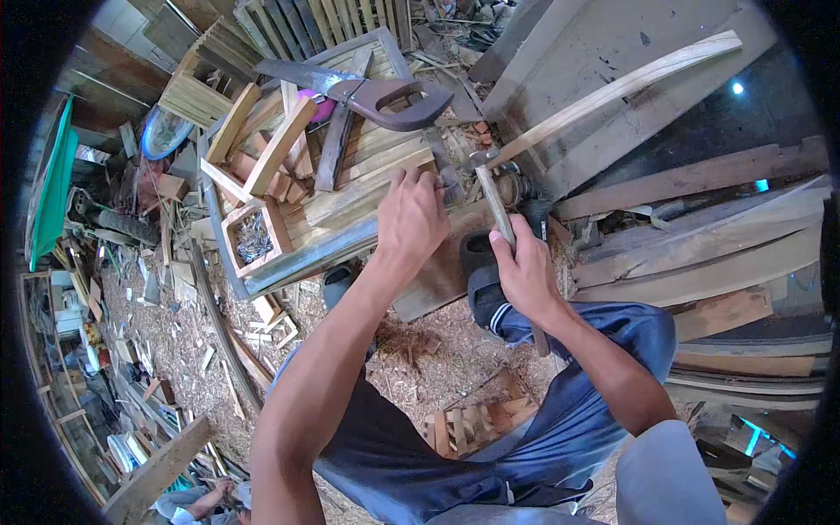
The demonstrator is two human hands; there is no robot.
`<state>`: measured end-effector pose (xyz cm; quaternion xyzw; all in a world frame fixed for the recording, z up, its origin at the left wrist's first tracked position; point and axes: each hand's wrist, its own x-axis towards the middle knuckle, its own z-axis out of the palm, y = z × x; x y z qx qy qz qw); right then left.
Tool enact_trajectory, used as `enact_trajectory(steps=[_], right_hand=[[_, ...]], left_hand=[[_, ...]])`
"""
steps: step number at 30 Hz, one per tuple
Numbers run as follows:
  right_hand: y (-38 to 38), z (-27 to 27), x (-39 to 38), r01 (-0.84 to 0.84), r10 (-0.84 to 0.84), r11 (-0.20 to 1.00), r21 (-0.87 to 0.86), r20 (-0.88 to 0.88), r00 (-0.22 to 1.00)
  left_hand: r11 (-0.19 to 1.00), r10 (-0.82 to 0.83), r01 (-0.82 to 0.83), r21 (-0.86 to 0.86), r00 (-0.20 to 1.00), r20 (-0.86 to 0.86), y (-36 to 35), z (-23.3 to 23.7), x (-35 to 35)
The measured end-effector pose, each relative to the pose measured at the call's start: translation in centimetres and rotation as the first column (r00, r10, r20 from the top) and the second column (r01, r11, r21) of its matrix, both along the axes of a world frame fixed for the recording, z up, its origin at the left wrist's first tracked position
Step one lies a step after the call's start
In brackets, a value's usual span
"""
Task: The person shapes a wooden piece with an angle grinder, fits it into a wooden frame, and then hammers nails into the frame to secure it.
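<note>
My left hand rests near the right end of a pale wooden strip on the slatted wooden bench top. Its fingers curl over the strip's end, partly hidden by the hand's back. The hammer is in my right hand, its fingers wrapped round the handle and its head up, close to the near end of a long curved strip. Beyond my left hand lies a handsaw with a brown handle. A small wooden box of nails sits at the bench's left corner.
Wooden frame pieces and a slatted crate stand on the bench's left side. Boards are stacked at the right. Shavings cover the floor between my legs. Another person's arm shows at the lower left.
</note>
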<state>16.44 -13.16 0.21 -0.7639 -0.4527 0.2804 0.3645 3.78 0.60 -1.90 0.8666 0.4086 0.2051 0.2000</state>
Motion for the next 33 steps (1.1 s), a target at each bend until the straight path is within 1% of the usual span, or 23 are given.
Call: enact_trajectory(steps=[1,4,9,16,19,22,27,30,33], right_hand=[[-0.02,0.02,-0.02,0.001,-0.001,1.000,-0.001,0.001,1.000],[0.01,0.21,-0.13,-0.004,0.004,1.000,-0.021,0.006,1.000],[0.00,0.35,-0.41,-0.034,0.034,0.999,-0.024,-0.013,0.999],[-0.25,-0.38,-0.42,-0.055,0.057,0.996,-0.065,0.018,0.998],[-0.23,-0.53,-0.34,-0.052,0.054,0.997,-0.064,0.035,0.998],[-0.20,-0.16,-0.38,-0.054,0.056,0.997,-0.056,0.037,0.998],[-0.21,-0.24,-0.46,-0.067,0.069,0.997,-0.042,0.055,0.996],[-0.21,-0.45,-0.41,-0.067,0.070,0.996,-0.062,0.052,0.996],[-0.20,-0.64,-0.43,-0.069,0.071,0.997,-0.040,0.068,0.995]], left_hand=[[1.000,-0.012,0.012,-0.002,1.000,-0.011,0.01,-0.18,-0.05],[0.999,-0.034,0.033,0.018,0.997,0.069,0.04,-0.63,-0.08],[0.999,-0.025,0.023,0.036,0.998,0.057,-0.15,-0.72,0.07],[0.995,0.011,-0.014,0.098,0.999,0.033,-0.28,-0.49,0.35],[0.998,0.036,-0.038,0.053,0.999,0.038,-0.31,-0.27,0.31],[0.999,0.020,-0.021,0.030,0.999,0.036,-0.32,-0.16,0.25],[0.999,0.001,-0.003,0.050,0.999,0.040,-0.24,-0.25,0.17],[0.997,-0.015,0.012,0.074,0.999,0.033,-0.20,-0.19,0.12],[0.997,-0.017,0.017,0.079,1.000,-0.002,-0.12,-0.12,0.11]])
